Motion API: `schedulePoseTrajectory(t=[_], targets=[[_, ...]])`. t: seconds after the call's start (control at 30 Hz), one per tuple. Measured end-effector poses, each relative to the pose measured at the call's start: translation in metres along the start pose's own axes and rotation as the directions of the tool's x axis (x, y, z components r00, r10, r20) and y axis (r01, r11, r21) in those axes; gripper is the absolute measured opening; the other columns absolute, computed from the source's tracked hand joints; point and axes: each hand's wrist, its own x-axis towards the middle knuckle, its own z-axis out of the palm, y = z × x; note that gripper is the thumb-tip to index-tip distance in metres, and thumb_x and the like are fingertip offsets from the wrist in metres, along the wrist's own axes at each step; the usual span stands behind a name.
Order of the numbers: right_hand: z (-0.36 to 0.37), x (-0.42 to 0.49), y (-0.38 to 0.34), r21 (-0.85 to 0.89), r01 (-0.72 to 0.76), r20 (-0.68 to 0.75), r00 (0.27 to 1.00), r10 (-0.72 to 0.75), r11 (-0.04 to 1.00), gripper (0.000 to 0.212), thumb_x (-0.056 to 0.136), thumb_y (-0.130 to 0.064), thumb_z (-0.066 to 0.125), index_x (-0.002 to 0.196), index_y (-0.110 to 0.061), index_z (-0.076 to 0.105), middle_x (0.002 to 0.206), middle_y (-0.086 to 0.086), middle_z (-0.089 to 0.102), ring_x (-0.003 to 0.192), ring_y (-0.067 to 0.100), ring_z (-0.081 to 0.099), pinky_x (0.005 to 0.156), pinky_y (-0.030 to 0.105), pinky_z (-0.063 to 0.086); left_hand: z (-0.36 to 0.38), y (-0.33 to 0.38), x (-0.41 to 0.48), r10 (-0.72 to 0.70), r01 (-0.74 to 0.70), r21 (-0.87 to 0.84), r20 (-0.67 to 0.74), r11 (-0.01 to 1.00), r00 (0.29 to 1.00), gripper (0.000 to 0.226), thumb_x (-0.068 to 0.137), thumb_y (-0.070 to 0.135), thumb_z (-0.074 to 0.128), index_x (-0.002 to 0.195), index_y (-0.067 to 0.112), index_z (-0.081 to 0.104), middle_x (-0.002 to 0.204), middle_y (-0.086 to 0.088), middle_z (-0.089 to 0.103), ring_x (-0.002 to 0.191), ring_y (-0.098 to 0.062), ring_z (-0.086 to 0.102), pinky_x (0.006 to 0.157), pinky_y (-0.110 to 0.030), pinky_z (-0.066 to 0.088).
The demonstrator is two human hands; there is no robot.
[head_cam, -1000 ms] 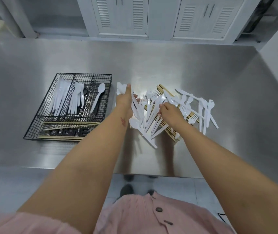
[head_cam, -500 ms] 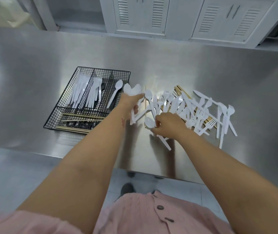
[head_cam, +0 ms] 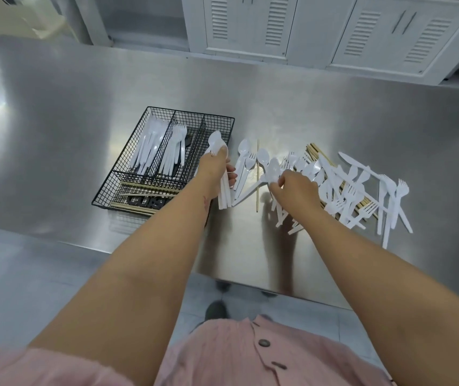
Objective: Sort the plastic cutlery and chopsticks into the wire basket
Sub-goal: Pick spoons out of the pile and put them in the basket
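A steel table [head_cam: 278, 101] carried a wire basket [head_cam: 224, 118] at left and a heap of loose cutlery [head_cam: 342, 188] beside it.

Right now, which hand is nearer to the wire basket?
Left. The left hand, gripping a bunch of white spoons, sits at the wire basket's right edge. The right hand is farther right, picking at the loose cutlery pile.

Wire basket [head_cam: 224, 118] top open; cutlery pile [head_cam: 342, 185] clutters table [head_cam: 55, 107] right, prob.
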Motion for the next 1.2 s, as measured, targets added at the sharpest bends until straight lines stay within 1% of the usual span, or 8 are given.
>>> schedulePoseTrajectory(t=[0.2,0.4,0.6,0.73,0.87,1.0,1.1,1.2], targets=[[0.011,0.034,-0.018,-0.093,-0.081,-0.05,0.996,0.077,0.992,0.027,0.094,-0.035,0.045,0.089,-0.01,0.056,0.086,0.006,0.061,0.085,0.03,0.06,0.076,0.038,0.034,-0.009,0.008,0.014,0.012,-0.013,0.068,0.009,0.998,1.0,0.037,0.101,0.04,0.048,0.078,0.011,0.051,0.056,0.0,0.042,0.044,-0.011,0.037,0.037,-0.013,0.032],[0.019,0.052,-0.027,-0.247,-0.102,-0.072,0.994,0.086,0.964,0.035,0.094,-0.042,0.048,0.099,-0.01,0.059,0.1,0.009,0.064,0.099,0.031,0.058,0.084,0.039,0.037,-0.014,0.019,0.029,0.02,-0.023,0.057,0.044,0.998,0.999,0.039,0.095,0.05,0.055,0.089,0.012,0.049,0.058,0.0,0.039,0.043,-0.011,0.034,0.041,-0.018,0.029],[0.024,0.057,-0.026,-0.315,-0.088,-0.006,0.996,0.091,0.945,0.022,0.089,-0.035,0.049,0.082,-0.015,0.055,0.089,0.005,0.063,0.093,0.028,0.056,0.082,0.038,0.033,-0.014,0.028,0.042,-0.006,0.006,0.002,0.037,1.0,0.999,0.039,0.095,0.049,0.055,0.097,0.009,0.056,0.061,0.001,0.047,0.045,-0.01,0.039,0.042,-0.019,0.034],[0.019,0.059,-0.028,-0.256,-0.094,-0.096,0.993,0.071,0.962,0.034,0.092,-0.041,0.044,0.079,-0.013,0.056,0.077,0.002,0.056,0.089,0.029,0.057,0.079,0.038,0.031,-0.009,0.029,0.045,0.005,-0.007,0.028,0.039,1.0,0.999,0.037,0.094,0.042,0.061,0.096,0.006,0.057,0.072,-0.003,0.054,0.047,-0.012,0.043,0.042,-0.021,0.037],[0.01,0.065,-0.046,-0.184,0.09,-0.131,0.985,-0.115,0.979,0.032,0.09,-0.041,0.047,0.088,-0.014,0.063,0.088,0.002,0.064,0.093,0.027,0.056,0.084,0.04,0.034,-0.003,0.031,0.044,0.024,-0.029,0.07,0.072,0.997,0.997,0.04,0.088,0.041,0.069,0.103,0.006,0.06,0.095,-0.008,0.065,0.048,-0.012,0.044,0.043,-0.021,0.04],[0.006,0.065,-0.066,-0.109,0.261,-0.127,0.953,-0.274,0.959,0.025,0.091,-0.042,0.051,0.088,-0.019,0.062,0.083,-0.006,0.059,0.09,0.022,0.055,0.082,0.038,0.033,-0.002,0.033,0.043,0.072,-0.077,0.063,0.078,0.995,0.994,0.03,0.087,0.029,0.073,0.102,0.005,0.063,0.078,-0.009,0.058,0.046,-0.012,0.042,0.041,-0.021,0.037],[0.008,0.064,-0.073,-0.071,0.324,-0.133,0.934,-0.331,0.943,0.026,0.093,-0.043,0.05,0.085,-0.021,0.06,0.078,-0.011,0.052,0.084,0.018,0.051,0.08,0.037,0.031,-0.005,0.033,0.044,0.093,-0.096,0.099,0.032,0.99,0.995,0.011,0.09,0.016,0.069,0.088,0.008,0.062,0.083,-0.013,0.064,0.046,-0.011,0.043,0.041,-0.021,0.038],[0.012,0.063,-0.074,0.159,0.222,-0.163,0.967,-0.196,0.962,0.038,0.099,-0.043,0.037,0.08,-0.017,0.057,0.076,-0.005,0.058,0.08,0.021,0.054,0.082,0.04,0.035,-0.013,0.035,0.046,0.109,-0.107,0.047,-0.054,0.993,0.993,0.009,0.094,0.015,0.063,0.087,0.009,0.06,0.074,-0.006,0.066,0.046,-0.011,0.043,0.044,-0.023,0.039]])
